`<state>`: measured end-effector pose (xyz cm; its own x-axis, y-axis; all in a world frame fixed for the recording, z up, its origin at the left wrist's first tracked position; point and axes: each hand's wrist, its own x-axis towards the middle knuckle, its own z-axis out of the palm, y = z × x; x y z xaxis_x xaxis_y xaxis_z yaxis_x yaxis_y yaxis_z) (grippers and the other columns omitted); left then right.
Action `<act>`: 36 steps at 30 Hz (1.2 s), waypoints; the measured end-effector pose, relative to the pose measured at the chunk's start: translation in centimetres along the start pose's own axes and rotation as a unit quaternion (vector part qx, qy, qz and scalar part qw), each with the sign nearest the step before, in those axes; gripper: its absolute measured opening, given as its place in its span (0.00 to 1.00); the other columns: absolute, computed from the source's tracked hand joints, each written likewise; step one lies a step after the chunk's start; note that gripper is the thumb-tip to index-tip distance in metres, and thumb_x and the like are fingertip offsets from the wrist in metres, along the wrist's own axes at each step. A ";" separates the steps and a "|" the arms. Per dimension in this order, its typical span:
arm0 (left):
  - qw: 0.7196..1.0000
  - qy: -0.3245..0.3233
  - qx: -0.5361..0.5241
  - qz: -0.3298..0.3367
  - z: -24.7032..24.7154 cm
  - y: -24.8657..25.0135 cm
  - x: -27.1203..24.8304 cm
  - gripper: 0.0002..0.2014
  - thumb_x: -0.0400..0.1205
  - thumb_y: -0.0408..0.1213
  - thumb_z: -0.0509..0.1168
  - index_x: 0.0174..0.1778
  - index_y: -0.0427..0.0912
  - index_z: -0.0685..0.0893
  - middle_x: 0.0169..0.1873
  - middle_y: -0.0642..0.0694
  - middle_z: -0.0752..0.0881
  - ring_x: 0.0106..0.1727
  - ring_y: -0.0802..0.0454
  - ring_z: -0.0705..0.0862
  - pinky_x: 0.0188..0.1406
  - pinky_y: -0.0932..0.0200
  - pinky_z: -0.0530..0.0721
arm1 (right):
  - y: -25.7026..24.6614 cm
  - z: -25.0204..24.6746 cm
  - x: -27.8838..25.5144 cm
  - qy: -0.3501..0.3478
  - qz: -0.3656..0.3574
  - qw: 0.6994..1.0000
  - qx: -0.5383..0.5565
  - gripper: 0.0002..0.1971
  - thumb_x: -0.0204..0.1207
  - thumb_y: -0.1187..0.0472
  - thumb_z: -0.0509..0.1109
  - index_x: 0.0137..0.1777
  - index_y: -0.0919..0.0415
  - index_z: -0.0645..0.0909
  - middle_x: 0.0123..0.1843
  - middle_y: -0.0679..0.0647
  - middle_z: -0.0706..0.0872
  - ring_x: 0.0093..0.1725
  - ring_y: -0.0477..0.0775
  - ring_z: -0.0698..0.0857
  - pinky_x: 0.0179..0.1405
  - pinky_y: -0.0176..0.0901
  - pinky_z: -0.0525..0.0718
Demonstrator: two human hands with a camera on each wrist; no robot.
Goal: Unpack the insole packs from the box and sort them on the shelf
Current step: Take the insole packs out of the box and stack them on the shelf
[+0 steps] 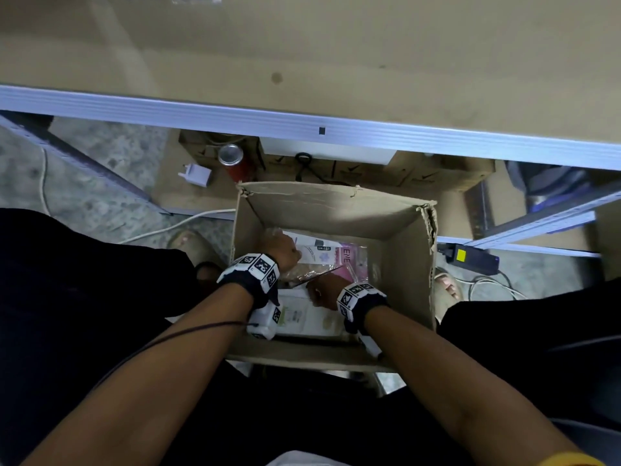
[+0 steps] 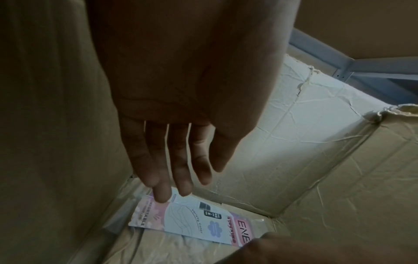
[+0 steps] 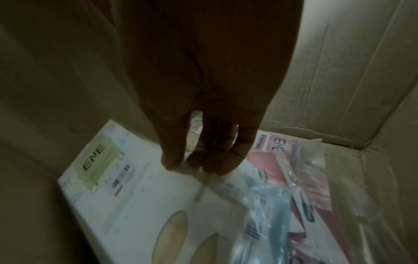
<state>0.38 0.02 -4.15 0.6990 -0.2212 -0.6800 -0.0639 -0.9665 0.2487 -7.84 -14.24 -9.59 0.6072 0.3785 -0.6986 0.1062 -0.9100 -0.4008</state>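
Observation:
An open cardboard box stands on the floor between my legs, with both hands down inside it. A pink and white insole pack lies flat at the far side of the bottom. My left hand reaches to it with straight fingers, one fingertip touching its end. Nearer me lies a white pack with a green label. My right hand pinches the edge of a clear-wrapped pack lying over the others.
The tan shelf board with its metal front rail spans the top. Below it sit a red can, a white plug, cardboard boxes and a white cable. A black device lies right of the box.

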 end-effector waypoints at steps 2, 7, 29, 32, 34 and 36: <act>1.000 0.001 0.008 -0.007 0.0 -0.1 0.2 0.21 0.88 0.46 0.60 0.68 0.35 0.85 0.73 0.35 0.79 0.71 0.38 0.80 0.71 0.49 0.78 | 0.6 -0.2 -0.1 0.012 0.015 1.000 -0.007 0.12 0.80 0.68 0.67 0.60 0.67 0.86 0.63 0.64 0.86 0.62 0.64 0.86 0.63 0.54 0.84; 1.000 -0.004 -0.007 -0.015 0.2 -0.2 0.9 0.19 0.87 0.44 0.62 0.66 0.33 0.86 0.69 0.36 0.84 0.68 0.39 0.83 0.69 0.48 0.81 | 2.5 -0.3 -0.6 0.039 0.056 0.997 -0.037 0.13 0.81 0.67 0.64 0.63 0.67 0.84 0.67 0.65 0.81 0.67 0.66 0.82 0.65 0.53 0.83; 0.997 0.020 -0.015 -0.079 2.2 -1.0 2.4 0.28 0.87 0.39 0.62 0.82 0.30 0.66 0.80 0.32 0.70 0.80 0.38 0.72 0.76 0.51 0.72 | 1.6 -6.3 -4.8 0.034 0.088 0.992 -0.078 0.21 0.82 0.66 0.66 0.74 0.66 0.75 0.74 0.64 0.79 0.72 0.63 0.80 0.69 0.52 0.79; 0.997 0.029 -0.016 -0.076 3.0 -1.5 2.6 0.22 0.86 0.35 0.63 0.75 0.28 0.75 0.72 0.30 0.79 0.73 0.34 0.79 0.70 0.48 0.78 | 1.6 -8.9 -6.0 0.053 0.125 0.984 -0.111 0.20 0.82 0.64 0.66 0.73 0.62 0.78 0.73 0.60 0.80 0.70 0.63 0.82 0.65 0.52 0.80; 0.997 0.023 -0.004 -0.071 3.8 -1.7 2.4 0.20 0.87 0.33 0.61 0.74 0.27 0.76 0.71 0.29 0.80 0.72 0.34 0.79 0.70 0.47 0.77 | 1.6 -10.3 -7.1 0.090 0.138 0.977 -0.136 0.17 0.80 0.65 0.67 0.69 0.61 0.81 0.69 0.61 0.83 0.66 0.66 0.84 0.58 0.55 0.83; 0.998 -0.022 0.013 -0.056 4.6 -1.6 1.9 0.18 0.87 0.35 0.62 0.70 0.30 0.81 0.70 0.32 0.82 0.71 0.36 0.81 0.69 0.50 0.79 | 1.5 -11.7 -7.9 0.110 0.149 0.972 -0.147 0.15 0.80 0.67 0.65 0.65 0.63 0.83 0.66 0.63 0.85 0.64 0.67 0.85 0.55 0.55 0.82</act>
<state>-1.50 0.53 -8.97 0.6707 -0.1161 -0.7326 -0.0061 -0.9885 0.1510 -3.33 -20.54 2.27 0.7954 0.0758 -0.6013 0.1010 -0.9948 0.0083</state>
